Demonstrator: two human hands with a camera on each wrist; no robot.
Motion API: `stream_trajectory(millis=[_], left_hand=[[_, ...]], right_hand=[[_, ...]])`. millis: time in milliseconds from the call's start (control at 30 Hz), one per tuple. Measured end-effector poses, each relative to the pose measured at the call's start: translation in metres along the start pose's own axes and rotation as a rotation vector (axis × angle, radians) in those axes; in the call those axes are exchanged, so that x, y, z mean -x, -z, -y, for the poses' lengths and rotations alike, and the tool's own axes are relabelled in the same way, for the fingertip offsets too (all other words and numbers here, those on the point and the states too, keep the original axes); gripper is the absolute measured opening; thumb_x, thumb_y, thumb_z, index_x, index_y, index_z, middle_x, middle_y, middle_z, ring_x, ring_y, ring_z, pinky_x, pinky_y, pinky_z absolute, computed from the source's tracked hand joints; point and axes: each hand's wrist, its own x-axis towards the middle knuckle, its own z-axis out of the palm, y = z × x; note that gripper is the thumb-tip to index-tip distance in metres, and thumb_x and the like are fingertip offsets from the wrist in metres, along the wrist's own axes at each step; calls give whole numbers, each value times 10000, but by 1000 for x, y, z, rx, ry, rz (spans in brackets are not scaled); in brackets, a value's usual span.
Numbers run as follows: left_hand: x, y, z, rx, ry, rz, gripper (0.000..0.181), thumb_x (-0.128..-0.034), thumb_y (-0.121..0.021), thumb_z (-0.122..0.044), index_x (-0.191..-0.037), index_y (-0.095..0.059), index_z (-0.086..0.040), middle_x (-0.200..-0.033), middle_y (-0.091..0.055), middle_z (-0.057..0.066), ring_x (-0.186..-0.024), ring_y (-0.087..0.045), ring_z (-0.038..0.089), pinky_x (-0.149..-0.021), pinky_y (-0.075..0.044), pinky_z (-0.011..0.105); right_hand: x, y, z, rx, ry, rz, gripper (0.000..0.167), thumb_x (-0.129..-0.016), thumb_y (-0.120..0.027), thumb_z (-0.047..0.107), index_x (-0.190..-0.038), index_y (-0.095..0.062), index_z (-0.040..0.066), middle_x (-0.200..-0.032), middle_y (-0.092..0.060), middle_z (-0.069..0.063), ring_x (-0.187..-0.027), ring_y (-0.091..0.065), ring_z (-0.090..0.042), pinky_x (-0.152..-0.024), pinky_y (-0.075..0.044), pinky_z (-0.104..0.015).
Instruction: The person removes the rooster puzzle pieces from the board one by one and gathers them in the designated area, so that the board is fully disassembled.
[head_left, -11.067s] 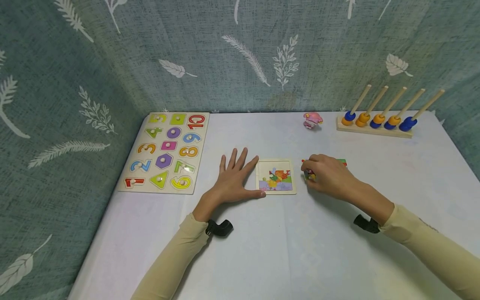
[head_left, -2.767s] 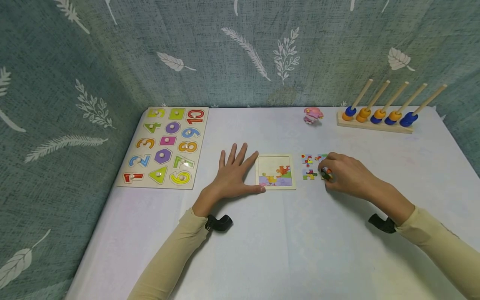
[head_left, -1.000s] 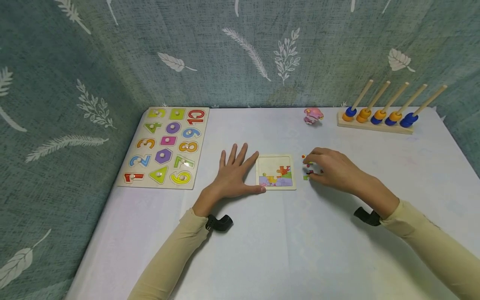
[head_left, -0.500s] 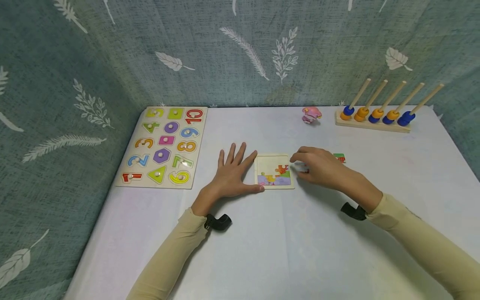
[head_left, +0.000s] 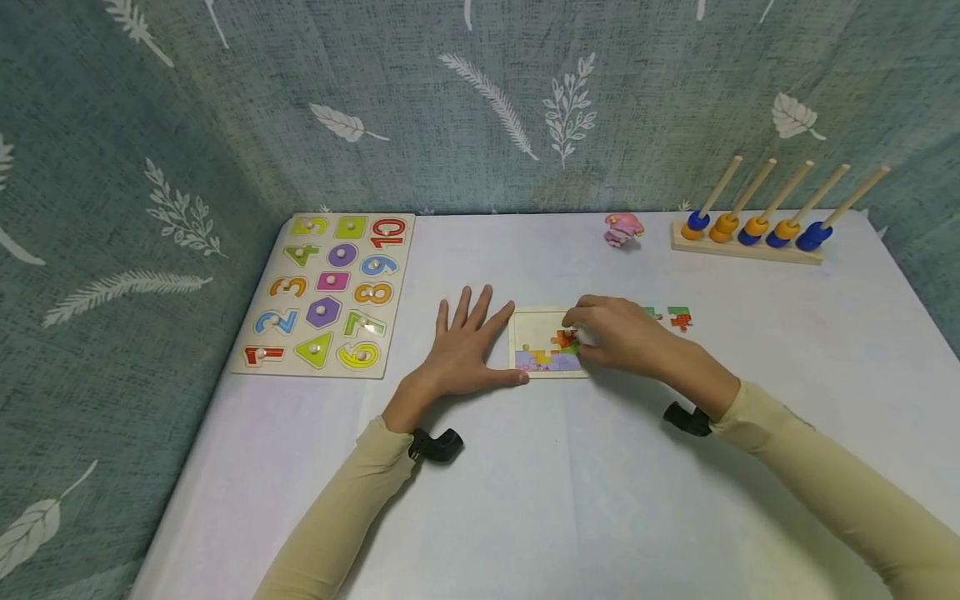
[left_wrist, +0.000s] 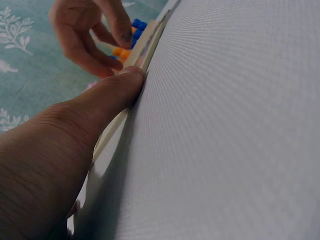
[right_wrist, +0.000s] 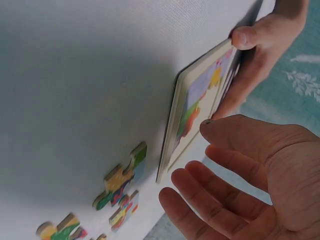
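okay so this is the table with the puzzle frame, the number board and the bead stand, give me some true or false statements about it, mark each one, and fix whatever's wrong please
1. The left hand touches the puzzle frame. True.
2. Every puzzle piece is in the frame. False: loose pieces lie on the table.
3. In the head view, the right hand overlaps the frame. True.
4. The left hand is curled into a fist. False: its fingers are spread.
5. The pink figurine is nearer the bead stand than the number board. True.
6. The bead stand has three rods. False: it has five.
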Motion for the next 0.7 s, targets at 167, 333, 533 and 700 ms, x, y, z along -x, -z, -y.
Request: stream_trajectory(millis=[167, 333, 533, 700], left_hand=[[0, 0, 0, 4, 0, 3, 1101, -760, -660, -766, -1619, -196, -256, -1675, 9, 106, -1510, 112, 361, -1141, 100, 612], [0, 0, 0, 1, -2, 1, 1101, -761, -666, -759, -1619, -197, -254, -1675, 3, 110, -1510, 110, 365, -1141, 94, 618], [1, 0, -1, 2, 1, 7, 1095, -766, -668, -753, -1619, -196, -255, -1675, 8, 109, -1509, 116, 361, -1141, 98, 614], [1, 1, -1, 9, 0, 5, 1090, -768, -659, -759, -1619, -200, -255, -1675, 6, 110, -1509, 117, 361, -1140, 106, 610]], right_hand=[[-6, -5, 3, 3, 13, 12, 302, -807, -827, 91, -1093, -740, 43, -1001, -680, -64, -892, -625, -199, -810, -536, -408], [-11, -8, 4, 16, 7, 34, 242, -808, -821, 90, -1035, -739, 70, -950, -662, -53, -814, -593, -180, -750, -522, -389], [-15, -10, 8, 14, -15, 68, 230, -792, -834, 90, -1000, -736, 90, -952, -655, -48, -805, -576, -188, -765, -518, -393], [-16, -12, 9, 20, -29, 75, 224, -795, -832, 87, -999, -739, 88, -944, -644, -49, -799, -561, -195, -760, -516, -391]])
